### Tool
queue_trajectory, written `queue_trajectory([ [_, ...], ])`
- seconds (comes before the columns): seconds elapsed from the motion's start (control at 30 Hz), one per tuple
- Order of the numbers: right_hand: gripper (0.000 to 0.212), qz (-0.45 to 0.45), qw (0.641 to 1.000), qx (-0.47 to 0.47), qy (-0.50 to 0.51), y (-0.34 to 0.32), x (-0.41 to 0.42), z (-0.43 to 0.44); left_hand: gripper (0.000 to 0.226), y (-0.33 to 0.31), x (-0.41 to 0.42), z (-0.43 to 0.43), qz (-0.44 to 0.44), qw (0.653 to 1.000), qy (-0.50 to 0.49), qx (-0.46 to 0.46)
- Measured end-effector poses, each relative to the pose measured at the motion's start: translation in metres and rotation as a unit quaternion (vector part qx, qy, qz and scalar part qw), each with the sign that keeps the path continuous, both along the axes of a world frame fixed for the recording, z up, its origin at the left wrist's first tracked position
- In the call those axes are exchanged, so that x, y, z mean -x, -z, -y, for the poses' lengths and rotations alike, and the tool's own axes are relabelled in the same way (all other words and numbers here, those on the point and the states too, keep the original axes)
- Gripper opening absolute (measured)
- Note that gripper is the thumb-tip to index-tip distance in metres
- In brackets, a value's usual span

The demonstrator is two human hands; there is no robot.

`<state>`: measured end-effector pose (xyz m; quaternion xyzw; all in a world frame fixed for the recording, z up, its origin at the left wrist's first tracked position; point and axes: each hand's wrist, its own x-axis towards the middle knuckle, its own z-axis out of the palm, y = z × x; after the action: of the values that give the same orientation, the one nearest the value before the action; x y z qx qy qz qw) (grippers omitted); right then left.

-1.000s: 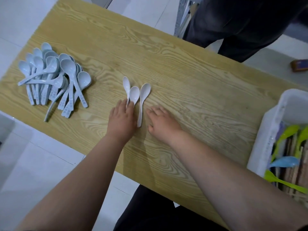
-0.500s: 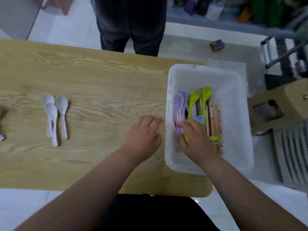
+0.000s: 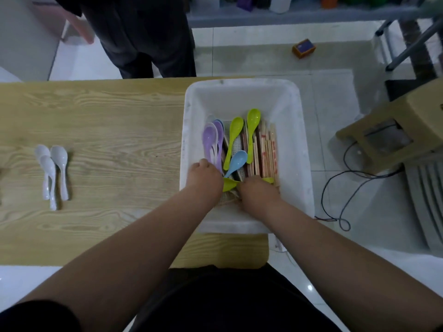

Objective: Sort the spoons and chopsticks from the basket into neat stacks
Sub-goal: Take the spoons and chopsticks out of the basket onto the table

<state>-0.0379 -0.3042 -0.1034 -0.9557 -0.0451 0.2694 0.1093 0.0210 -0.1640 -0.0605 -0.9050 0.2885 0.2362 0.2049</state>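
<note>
**Kid 1:** Where are the person's hands?

**Kid 2:** Both are down in the white basket (image 3: 295, 140). The left hand (image 3: 203, 178) is at the near left side. The right hand (image 3: 260, 191) is just beside it.

**Kid 1:** Are the fingers holding something?

**Kid 2:** The fingers of both hands bend down into the pile and are hidden. It is not clear if they grip anything.

**Kid 1:** What is close to the fingers?

**Kid 2:** A green spoon (image 3: 229, 185) lies sideways. Its bowl pokes out between the two hands. Right in front of the left fingers are purple spoons (image 3: 211, 140), one on top of the other. A blue spoon (image 3: 239, 159) lies in front of the gap between the hands. Two green spoons (image 3: 236, 127) lie past it, farther from the fingers. In front of the right fingers the chopsticks (image 3: 268, 152) lie side by side on the basket floor.

**Kid 1:** And outside the basket?

**Kid 2:** Three white spoons (image 3: 51, 168) lie close together on the wooden table (image 3: 119, 128), well off to the left of the left hand. A person in dark clothes (image 3: 143, 32) stands at the far side of the table.
</note>
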Motion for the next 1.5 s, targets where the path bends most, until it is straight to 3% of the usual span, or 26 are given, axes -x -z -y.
queue_trajectory([
  [0.1,0.021,0.024,1.000,-0.001,0.017,-0.002,0.002,0.007,0.036,0.009,-0.006,0.013,-0.028,0.994,-0.093,0.041],
  [0.2,0.020,0.037,0.999,0.003,0.036,-0.006,0.008,0.020,0.030,0.016,-0.013,0.017,-0.079,0.967,-0.201,0.135],
  [0.4,0.028,-0.021,0.998,-0.046,0.034,-0.011,0.013,0.032,0.031,0.037,-0.013,0.012,-0.074,0.923,-0.301,0.229],
  [0.5,0.030,-0.057,0.997,-0.037,0.040,-0.017,0.010,0.036,0.029,0.039,-0.021,0.021,-0.081,0.843,-0.429,0.314],
  [0.6,0.020,-0.056,0.994,-0.060,0.070,-0.020,0.009,0.041,0.033,0.046,-0.032,0.026,-0.082,0.802,-0.481,0.344],
  [0.7,0.020,-0.057,0.990,-0.099,0.089,-0.022,0.008,0.044,0.038,0.050,-0.039,0.026,-0.096,0.779,-0.494,0.373],
  [0.83,0.017,-0.057,0.988,-0.123,0.080,-0.022,0.008,0.050,0.022,0.049,-0.042,0.030,-0.092,0.791,-0.479,0.368],
  [1.07,0.028,0.004,0.998,-0.057,0.005,-0.021,0.010,0.049,0.029,0.041,-0.057,0.032,-0.149,0.792,-0.465,0.366],
  [1.27,0.030,0.125,0.991,-0.011,-0.050,-0.016,0.019,0.046,0.021,0.065,-0.069,0.029,-0.216,0.714,-0.535,0.397],
  [1.37,0.047,0.124,0.991,-0.030,-0.039,-0.019,0.022,0.049,0.016,0.041,-0.063,0.026,-0.226,0.704,-0.543,0.398],
  [1.5,0.042,0.108,0.989,-0.090,-0.043,-0.021,0.025,0.051,0.017,0.036,-0.057,0.015,-0.244,0.691,-0.559,0.388],
])
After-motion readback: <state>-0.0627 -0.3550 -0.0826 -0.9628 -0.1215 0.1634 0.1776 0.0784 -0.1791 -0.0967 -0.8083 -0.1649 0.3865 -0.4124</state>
